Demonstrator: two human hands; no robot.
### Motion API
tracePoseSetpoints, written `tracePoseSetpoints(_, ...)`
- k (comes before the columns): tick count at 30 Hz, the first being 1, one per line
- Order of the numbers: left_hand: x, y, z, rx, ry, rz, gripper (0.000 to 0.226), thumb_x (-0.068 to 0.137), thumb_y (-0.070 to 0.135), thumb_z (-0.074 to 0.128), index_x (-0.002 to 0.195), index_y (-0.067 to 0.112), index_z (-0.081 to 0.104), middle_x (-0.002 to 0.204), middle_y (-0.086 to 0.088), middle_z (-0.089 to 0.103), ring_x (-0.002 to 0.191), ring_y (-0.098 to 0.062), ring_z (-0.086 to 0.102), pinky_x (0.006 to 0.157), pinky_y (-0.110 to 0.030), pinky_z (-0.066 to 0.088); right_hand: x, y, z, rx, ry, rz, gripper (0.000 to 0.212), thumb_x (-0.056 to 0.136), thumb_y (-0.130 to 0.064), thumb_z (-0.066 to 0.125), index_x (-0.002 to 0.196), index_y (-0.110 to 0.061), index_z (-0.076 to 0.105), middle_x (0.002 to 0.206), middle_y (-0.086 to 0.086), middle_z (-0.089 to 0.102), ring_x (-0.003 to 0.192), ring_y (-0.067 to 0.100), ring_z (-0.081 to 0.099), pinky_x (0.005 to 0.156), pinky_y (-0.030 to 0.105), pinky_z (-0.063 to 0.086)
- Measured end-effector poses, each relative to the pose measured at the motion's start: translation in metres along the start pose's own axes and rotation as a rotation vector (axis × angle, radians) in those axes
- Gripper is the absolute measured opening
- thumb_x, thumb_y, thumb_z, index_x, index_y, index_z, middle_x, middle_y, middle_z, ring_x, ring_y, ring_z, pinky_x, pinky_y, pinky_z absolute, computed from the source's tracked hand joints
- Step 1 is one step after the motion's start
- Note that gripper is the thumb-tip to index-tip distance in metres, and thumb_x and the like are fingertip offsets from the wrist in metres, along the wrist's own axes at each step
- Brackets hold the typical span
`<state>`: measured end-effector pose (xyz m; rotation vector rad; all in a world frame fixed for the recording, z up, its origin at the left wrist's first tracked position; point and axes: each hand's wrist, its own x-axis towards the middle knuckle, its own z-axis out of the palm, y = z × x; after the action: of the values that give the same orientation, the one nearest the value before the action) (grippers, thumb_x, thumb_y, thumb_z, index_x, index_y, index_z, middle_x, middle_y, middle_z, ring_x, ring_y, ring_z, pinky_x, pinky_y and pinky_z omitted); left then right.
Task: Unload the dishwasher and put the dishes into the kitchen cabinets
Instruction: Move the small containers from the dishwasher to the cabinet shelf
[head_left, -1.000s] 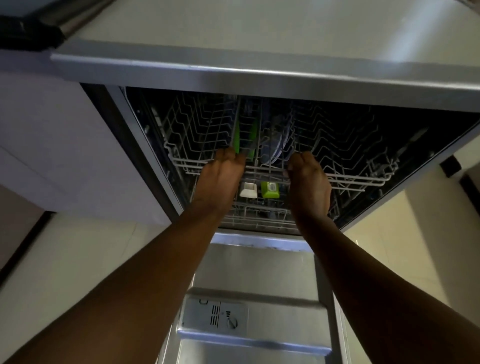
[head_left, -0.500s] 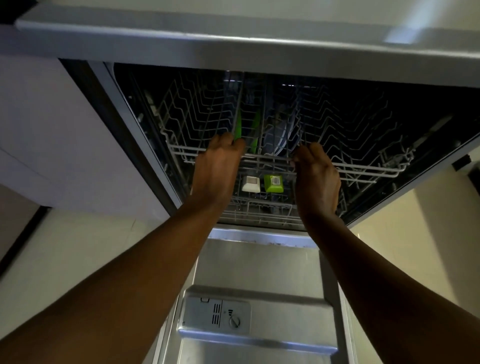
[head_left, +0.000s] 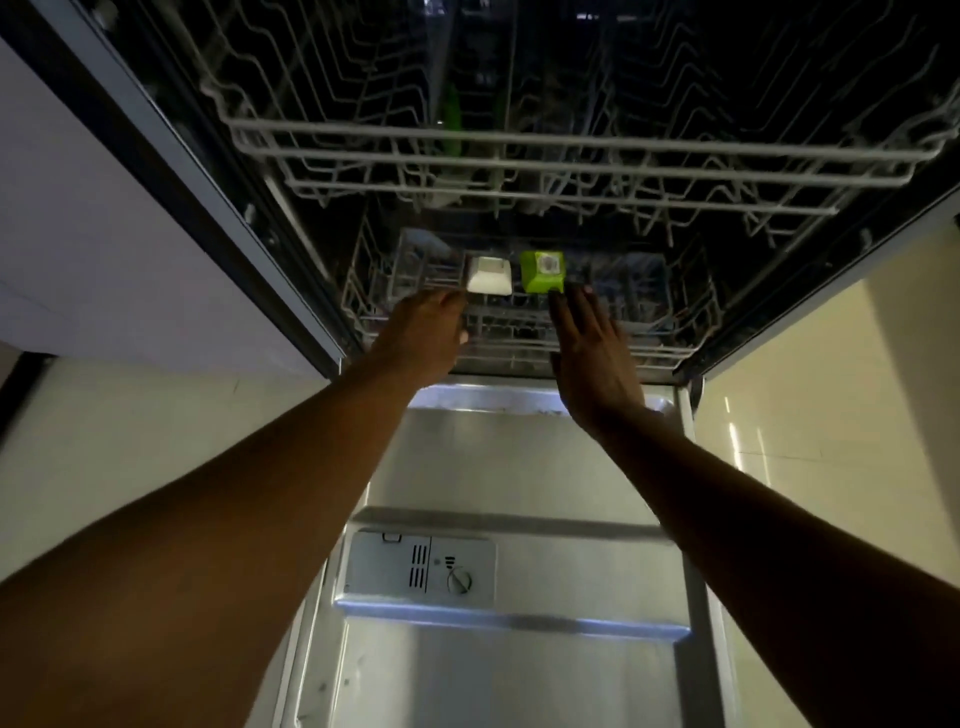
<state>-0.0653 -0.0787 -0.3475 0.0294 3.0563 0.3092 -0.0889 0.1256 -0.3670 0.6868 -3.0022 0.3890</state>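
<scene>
The job looks like it is just starting. The dishwasher door (head_left: 509, 649) lies open at the bottom of the frame. Both racks sit inside: the upper rack (head_left: 519, 156) near the top, the lower rack (head_left: 519, 332) in the middle. Dishes are too dark to make out. The left hand (head_left: 423, 332), fingers bent, touches the lower rack's front, holding nothing. The right hand (head_left: 592, 343) reaches there with straight fingers, below a green piece (head_left: 543, 271) and a white piece (head_left: 489, 275).

place: home kitchen | evidence: open dishwasher (head_left: 519, 597) (wire racks (head_left: 519, 156) inside), white cabinet front (head_left: 104, 234)
</scene>
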Motion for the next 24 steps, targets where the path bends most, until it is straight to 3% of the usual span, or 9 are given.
tracePoseSetpoints(1,0.003,-0.003,0.011,0.021,-0.083,-0.005,0.049,0.096,0.019,0.052,0.142,0.005,0.038,0.146,-0.016,0.043,0.133,-0.032,0.040,0.110,-0.039,0.032,0.006,0.005,0.010,-0.014,-0.055,0.000,0.072,0.091,0.002,0.049,0.153,-0.012,0.014,0.161,0.009,0.011,0.148,0.028,0.008,0.119,0.042,0.014)
tracePoseSetpoints(3,0.005,-0.010,0.032,0.032,-0.206,0.019,0.053,0.098,0.018,0.048,0.146,0.005,0.030,0.153,-0.015,0.032,0.140,-0.032,0.030,0.114,-0.039,0.023,0.010,0.014,0.026,-0.049,-0.127,-0.004,0.070,0.093,0.000,0.041,0.154,-0.012,0.008,0.162,0.007,0.005,0.149,0.025,0.001,0.121,0.041,0.007)
tracePoseSetpoints(5,0.006,-0.015,0.040,-0.072,-0.209,0.048,0.048,0.096,0.016,0.049,0.142,0.002,0.039,0.146,-0.021,0.041,0.134,-0.036,0.040,0.111,-0.041,0.030,0.011,0.017,0.036,-0.033,-0.041,-0.066,0.064,0.091,0.003,0.041,0.151,-0.009,0.023,0.157,0.013,0.024,0.146,0.031,0.019,0.117,0.044,0.021)
tracePoseSetpoints(7,0.007,-0.018,0.046,-0.239,-0.093,0.041,0.039,0.090,0.022,0.050,0.122,0.000,0.058,0.120,-0.026,0.061,0.111,-0.038,0.058,0.097,-0.044,0.045,0.019,0.015,0.038,0.036,0.087,-0.070,0.048,0.090,0.000,0.045,0.137,-0.009,0.049,0.135,0.020,0.053,0.123,0.038,0.050,0.094,0.042,0.046)
tracePoseSetpoints(9,0.008,-0.014,0.049,-0.354,-0.019,-0.006,0.030,0.089,0.020,0.055,0.113,0.003,0.061,0.105,-0.021,0.066,0.099,-0.034,0.063,0.088,-0.042,0.050,0.030,0.013,0.027,0.079,0.116,0.019,0.031,0.095,-0.013,0.042,0.120,-0.013,0.060,0.113,0.017,0.064,0.099,0.034,0.061,0.067,0.031,0.038)
tracePoseSetpoints(11,0.009,-0.005,0.050,-0.484,0.070,-0.039,0.036,0.089,0.010,0.059,0.124,0.007,0.057,0.109,-0.016,0.066,0.100,-0.029,0.063,0.092,-0.039,0.050,0.038,0.012,0.019,0.144,0.033,0.104,0.026,0.097,-0.022,0.040,0.107,-0.013,0.063,0.097,0.013,0.064,0.086,0.029,0.059,0.060,0.029,0.029)
tracePoseSetpoints(13,0.008,0.005,0.049,-0.579,0.134,-0.051,0.036,0.088,0.001,0.057,0.124,0.007,0.060,0.107,-0.014,0.068,0.097,-0.023,0.064,0.092,-0.035,0.051,0.036,0.008,0.011,0.121,0.053,0.092,0.020,0.092,-0.021,0.047,0.101,-0.015,0.064,0.090,0.010,0.064,0.081,0.027,0.060,0.059,0.027,0.032)
tracePoseSetpoints(17,0.002,0.006,0.041,-0.429,0.137,-0.060,0.013,0.083,0.006,0.065,0.093,0.009,0.073,0.087,-0.012,0.073,0.084,-0.026,0.067,0.078,-0.029,0.051,0.015,0.014,0.007,0.251,-0.031,0.112,0.015,0.083,-0.016,0.057,0.087,-0.021,0.070,0.082,0.007,0.069,0.077,0.027,0.064,0.063,0.023,0.035)
tracePoseSetpoints(24,-0.042,0.019,0.024,-0.287,0.023,0.104,0.008,0.072,0.001,0.073,0.078,0.007,0.075,0.086,-0.012,0.065,0.082,-0.030,0.063,0.079,-0.038,0.052,-0.038,0.003,-0.003,0.232,-0.107,0.072,0.009,0.076,-0.017,0.059,0.079,-0.020,0.067,0.074,0.003,0.068,0.069,0.027,0.064,0.060,0.030,0.050)
